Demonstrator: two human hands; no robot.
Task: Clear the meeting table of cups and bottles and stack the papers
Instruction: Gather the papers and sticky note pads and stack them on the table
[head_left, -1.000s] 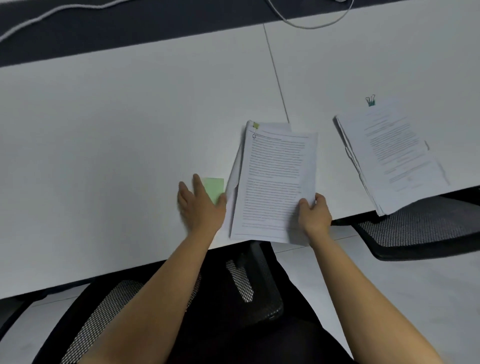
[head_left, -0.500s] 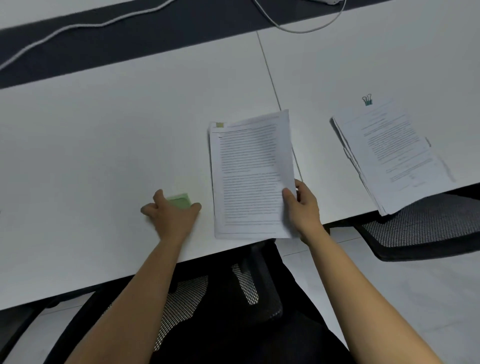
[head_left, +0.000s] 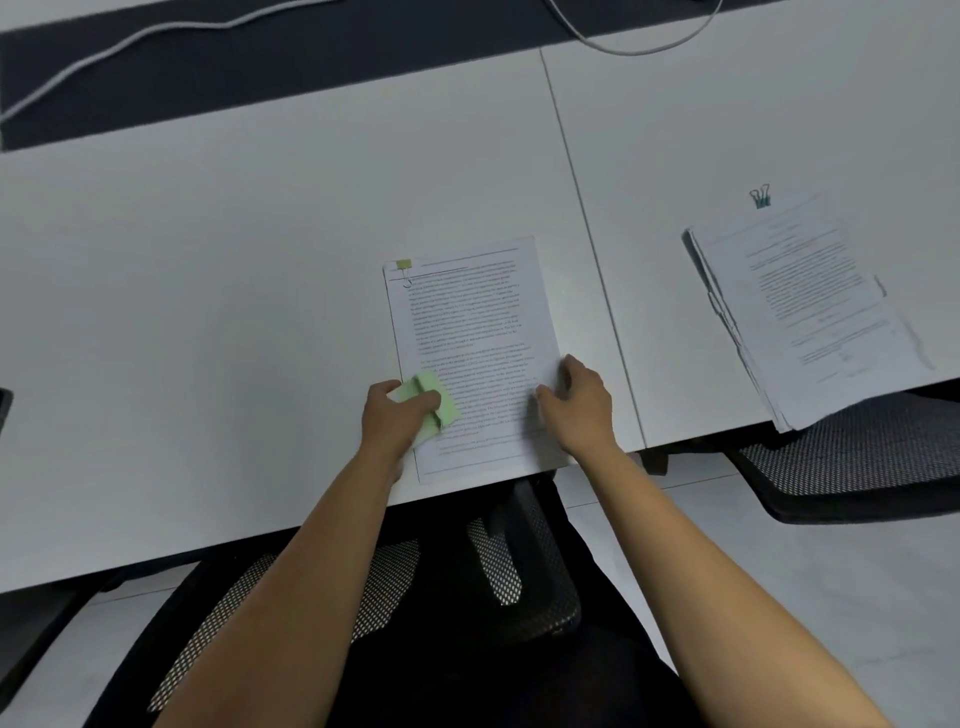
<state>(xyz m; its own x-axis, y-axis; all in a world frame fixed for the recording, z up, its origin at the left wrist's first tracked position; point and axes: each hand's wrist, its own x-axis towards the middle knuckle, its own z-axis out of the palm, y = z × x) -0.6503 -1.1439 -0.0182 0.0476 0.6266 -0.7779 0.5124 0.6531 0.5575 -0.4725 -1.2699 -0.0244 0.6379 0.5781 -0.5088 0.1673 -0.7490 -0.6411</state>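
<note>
A clipped sheaf of printed papers (head_left: 470, 332) lies flat near the front edge of the white table (head_left: 208, 312), a yellow clip at its top left corner. My left hand (head_left: 392, 421) pinches a pale green pad of sticky notes (head_left: 434, 402) and holds it over the sheaf's lower left part. My right hand (head_left: 579, 405) rests on the sheaf's lower right edge with curled fingers. A second, thicker pile of papers (head_left: 810, 306) with a teal binder clip lies at the right, overhanging the table edge.
A white cable (head_left: 639, 49) loops along the table's far side by a dark strip. Mesh office chairs stand below: one under me (head_left: 498, 577), another (head_left: 857, 457) beneath the right pile. A seam (head_left: 587, 234) splits the two tabletops.
The sheaf was squared and laid flat. My left hand picked the green pad off the table and brought it right, onto the sheaf. My right hand stayed at the sheaf's right edge.
</note>
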